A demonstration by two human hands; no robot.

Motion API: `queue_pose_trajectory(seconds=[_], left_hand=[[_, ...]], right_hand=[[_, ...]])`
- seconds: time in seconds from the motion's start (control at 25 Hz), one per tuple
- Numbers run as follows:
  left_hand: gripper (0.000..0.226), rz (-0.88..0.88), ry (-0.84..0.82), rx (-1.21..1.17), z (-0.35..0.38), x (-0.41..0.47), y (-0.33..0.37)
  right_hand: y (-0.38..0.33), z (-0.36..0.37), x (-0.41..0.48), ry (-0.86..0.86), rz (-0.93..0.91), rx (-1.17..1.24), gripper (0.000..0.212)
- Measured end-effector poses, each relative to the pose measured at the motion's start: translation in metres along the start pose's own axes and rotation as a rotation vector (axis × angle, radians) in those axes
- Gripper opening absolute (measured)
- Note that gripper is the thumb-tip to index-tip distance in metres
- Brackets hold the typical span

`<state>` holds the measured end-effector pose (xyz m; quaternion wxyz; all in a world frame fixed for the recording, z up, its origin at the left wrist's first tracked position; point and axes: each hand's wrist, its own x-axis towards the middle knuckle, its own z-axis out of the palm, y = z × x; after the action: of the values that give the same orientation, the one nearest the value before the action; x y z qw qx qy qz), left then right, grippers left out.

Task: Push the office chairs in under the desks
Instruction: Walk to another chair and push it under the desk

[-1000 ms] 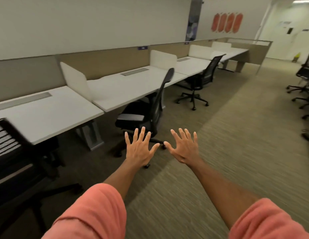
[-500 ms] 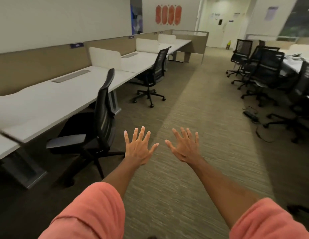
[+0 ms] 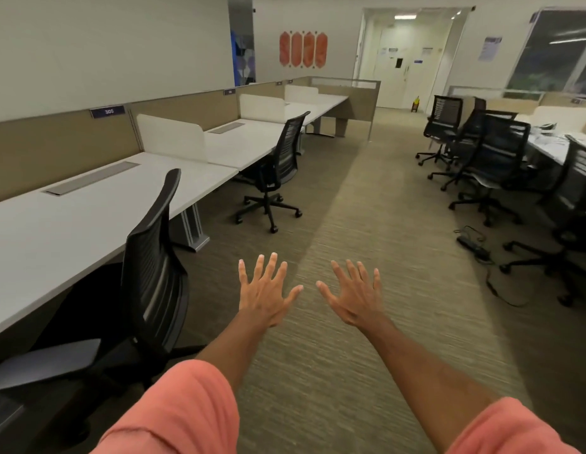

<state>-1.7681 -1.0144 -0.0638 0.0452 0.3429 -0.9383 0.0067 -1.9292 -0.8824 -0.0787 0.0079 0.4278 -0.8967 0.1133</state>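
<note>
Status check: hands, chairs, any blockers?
Left hand and right hand open, empty, out front. Near chair at desk; next chair sticks out into aisle. Power strip on floor, right side.

Two bare forearms are seen, each ending in an uncovered hand: the left hand (image 3: 267, 298) and the right hand (image 3: 355, 301). No rings, watch or bands are visible on the fingers or wrists. Short sleeves of a salmon-pink fabric are worn on both upper arms: the left sleeve (image 3: 183, 411) and the right sleeve (image 3: 511, 430). The cloth is plain and matte, with soft folds and a rounded hem at each sleeve edge.
</note>
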Motion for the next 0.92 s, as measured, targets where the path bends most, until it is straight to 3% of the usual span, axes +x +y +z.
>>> queue_pose_trajectory(seconds=[0.24,0.48,0.76,0.92], left_hand=[[0.079,-0.136,0.042,-0.03,0.012,0.11,-0.03],[0.078,-0.38,0.098,-0.001,0.004,0.189,-0.076],[0.079,-0.656,0.119,0.076,-0.027,0.21,-0.174],[0.08,-0.864,0.144,0.058,-0.02,0.207,-0.239]], right_hand=[[0.003,0.008,0.136,-0.019,-0.116,0.009,0.08],[-0.023,0.023,0.268,-0.07,-0.349,-0.013,0.085],[-0.134,0.031,0.362,-0.056,-0.649,0.035,0.083],[-0.232,0.045,0.399,-0.082,-0.832,0.095,0.08]])
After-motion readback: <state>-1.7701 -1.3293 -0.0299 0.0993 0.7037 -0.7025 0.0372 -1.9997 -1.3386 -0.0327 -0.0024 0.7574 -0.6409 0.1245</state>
